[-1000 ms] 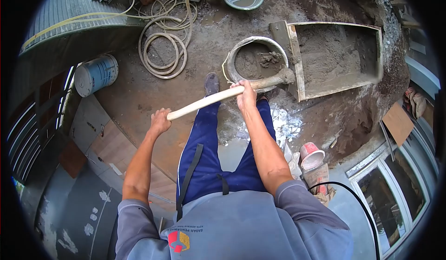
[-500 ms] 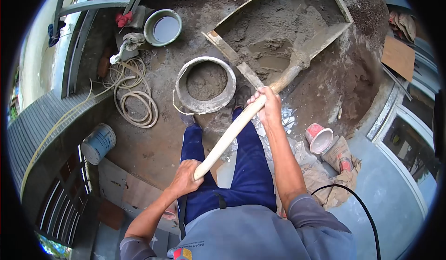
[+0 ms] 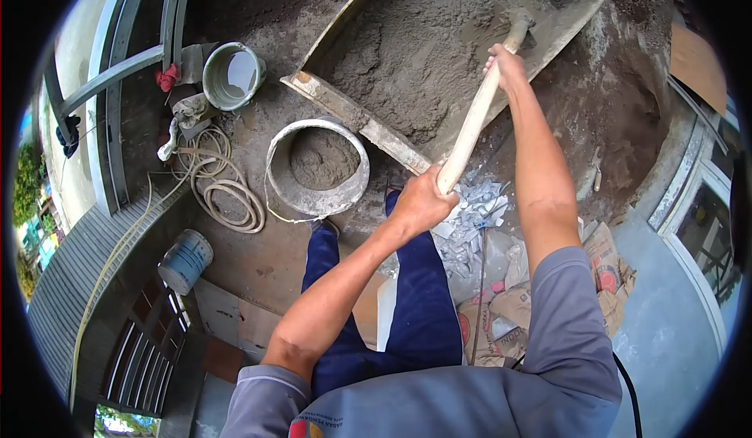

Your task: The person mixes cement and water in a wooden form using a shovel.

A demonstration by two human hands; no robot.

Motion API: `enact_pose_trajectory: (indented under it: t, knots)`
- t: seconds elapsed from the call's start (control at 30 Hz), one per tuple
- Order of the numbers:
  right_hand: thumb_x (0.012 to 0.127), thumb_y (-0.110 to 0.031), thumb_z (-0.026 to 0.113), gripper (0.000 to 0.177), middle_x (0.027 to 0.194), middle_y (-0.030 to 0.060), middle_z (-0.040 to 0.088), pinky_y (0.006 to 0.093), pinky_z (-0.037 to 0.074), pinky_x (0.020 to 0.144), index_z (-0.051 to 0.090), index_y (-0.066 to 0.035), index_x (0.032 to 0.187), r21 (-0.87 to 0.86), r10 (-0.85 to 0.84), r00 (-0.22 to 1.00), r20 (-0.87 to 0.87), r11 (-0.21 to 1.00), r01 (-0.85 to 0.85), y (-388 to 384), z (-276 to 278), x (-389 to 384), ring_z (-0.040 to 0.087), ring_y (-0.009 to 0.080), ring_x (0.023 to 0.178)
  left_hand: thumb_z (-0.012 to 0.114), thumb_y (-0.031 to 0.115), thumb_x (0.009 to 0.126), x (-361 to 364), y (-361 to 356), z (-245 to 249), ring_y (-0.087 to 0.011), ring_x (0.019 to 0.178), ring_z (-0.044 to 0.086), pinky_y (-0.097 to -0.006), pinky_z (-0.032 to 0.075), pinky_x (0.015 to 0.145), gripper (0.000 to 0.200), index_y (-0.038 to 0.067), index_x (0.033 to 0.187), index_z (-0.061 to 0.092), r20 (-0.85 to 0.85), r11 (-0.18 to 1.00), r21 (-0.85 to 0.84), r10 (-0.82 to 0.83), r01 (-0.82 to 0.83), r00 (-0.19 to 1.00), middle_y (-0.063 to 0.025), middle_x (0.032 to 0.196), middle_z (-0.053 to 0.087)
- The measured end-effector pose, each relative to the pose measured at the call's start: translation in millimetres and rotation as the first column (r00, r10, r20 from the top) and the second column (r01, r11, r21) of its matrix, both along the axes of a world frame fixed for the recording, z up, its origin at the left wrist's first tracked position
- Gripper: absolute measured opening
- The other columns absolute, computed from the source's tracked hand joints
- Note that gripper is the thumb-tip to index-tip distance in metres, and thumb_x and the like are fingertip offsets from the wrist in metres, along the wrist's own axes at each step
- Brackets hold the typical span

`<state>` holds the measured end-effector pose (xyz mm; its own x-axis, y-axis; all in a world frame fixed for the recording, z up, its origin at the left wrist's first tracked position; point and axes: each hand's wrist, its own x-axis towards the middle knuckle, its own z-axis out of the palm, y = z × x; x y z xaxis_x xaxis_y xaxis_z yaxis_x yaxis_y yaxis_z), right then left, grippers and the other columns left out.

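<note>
Both my hands grip a pale wooden tool handle (image 3: 472, 125). My left hand (image 3: 421, 200) holds its near end, my right hand (image 3: 505, 65) holds it high up near the head. The mortar-caked tool head (image 3: 519, 20) is pushed into grey wet mortar (image 3: 423, 54) heaped in a wooden mixing box (image 3: 345, 101). A round metal bucket (image 3: 316, 168) part-filled with mortar stands just in front of my feet, touching the box's near board.
A coiled hose (image 3: 227, 191) lies left of the bucket. A pail of water (image 3: 231, 74) sits at the upper left, a blue-white paint can (image 3: 185, 261) at the lower left. Torn cement bags (image 3: 501, 305) and white scraps lie by my right leg. A door frame (image 3: 697, 219) runs along the right.
My view swung toward the mixing box. Both hands pushed the handle forward and the tool head went deeper into the mortar; my left hand moved up from my thigh.
</note>
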<state>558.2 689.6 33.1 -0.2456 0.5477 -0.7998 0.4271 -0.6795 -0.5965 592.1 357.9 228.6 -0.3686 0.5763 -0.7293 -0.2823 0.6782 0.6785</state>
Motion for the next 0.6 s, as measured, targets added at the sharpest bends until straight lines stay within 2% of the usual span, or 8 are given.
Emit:
enact_pose_trajectory:
  t: [0.07,0.13,0.23,0.33,0.43,0.6]
  knots:
    - [0.085,-0.008,0.066,0.016,0.067,0.0097,0.055,0.0403,0.052,0.044,0.057,0.004,0.091,-0.047,0.045,0.996,0.079,0.998,-0.041,-58.3,-25.0,15.5,0.057,0.0217,0.05,0.066,0.017,0.08,14.3,-25.4,13.1,-0.0411,0.08,0.071,-0.0449,0.054,0.073,0.032,-0.005,0.102,0.061,0.01,0.992,-0.121,-0.037,0.038,0.999,-0.0271,0.084,0.069]
    - [0.086,-0.01,0.066,0.017,0.069,0.0106,0.055,0.0431,0.053,0.045,0.057,0.003,0.092,-0.213,0.078,0.992,0.1,0.975,-0.055,-107.3,-49.8,39.1,0.056,0.0235,0.051,0.065,0.018,0.081,26.2,-35.1,32.8,-0.0428,0.083,0.071,-0.0463,0.054,0.076,0.033,-0.006,0.103,0.06,0.036,0.972,-0.223,-0.061,0.068,0.997,-0.0288,0.085,0.069]
    - [0.088,-0.012,0.065,0.016,0.067,0.0108,0.054,0.0443,0.053,0.046,0.057,0.001,0.093,-0.396,0.091,0.994,0.056,0.916,-0.062,-153.7,-71.4,65.0,0.056,0.025,0.052,0.065,0.018,0.081,22.9,-31.7,71.6,-0.045,0.087,0.071,-0.0484,0.054,0.08,0.036,-0.008,0.105,0.058,0.079,0.936,-0.338,-0.074,0.097,0.994,-0.0317,0.087,0.068]
    - [0.088,-0.011,0.065,0.014,0.065,0.01,0.052,0.0444,0.054,0.048,0.055,-0.002,0.092,-0.506,0.178,0.984,0.019,0.85,-0.144,-158.6,-77.1,64.4,0.056,0.0256,0.051,0.066,0.02,0.083,14.3,-17.2,88.7,-0.0464,0.089,0.071,-0.0494,0.054,0.082,0.04,-0.011,0.106,0.056,0.126,0.929,-0.357,-0.058,0.1,0.99,-0.0342,0.088,0.067]
    - [0.088,-0.011,0.066,0.015,0.064,0.0084,0.051,0.0432,0.054,0.049,0.053,-0.004,0.09,-0.611,0.183,0.982,0.036,0.782,-0.123,-141.4,-57.7,56.1,0.053,0.0244,0.05,0.066,0.022,0.084,0.6,13.4,120.3,-0.0463,0.088,0.071,-0.0495,0.054,0.082,0.043,-0.012,0.107,0.055,0.159,0.949,-0.306,-0.029,0.077,0.987,-0.0352,0.089,0.067]
    - [0.089,-0.009,0.064,0.019,0.061,0.0056,0.05,0.0352,0.049,0.046,0.046,-0.008,0.082,-0.684,0.106,0.994,0.036,0.728,-0.053,-103.6,-27.9,44.4,0.046,0.0181,0.046,0.065,0.023,0.083,-24.2,55.5,156.6,-0.0465,0.092,0.071,-0.0507,0.054,0.083,0.05,-0.017,0.111,0.051,0.229,0.983,-0.178,-0.012,0.054,0.973,-0.037,0.093,0.067]
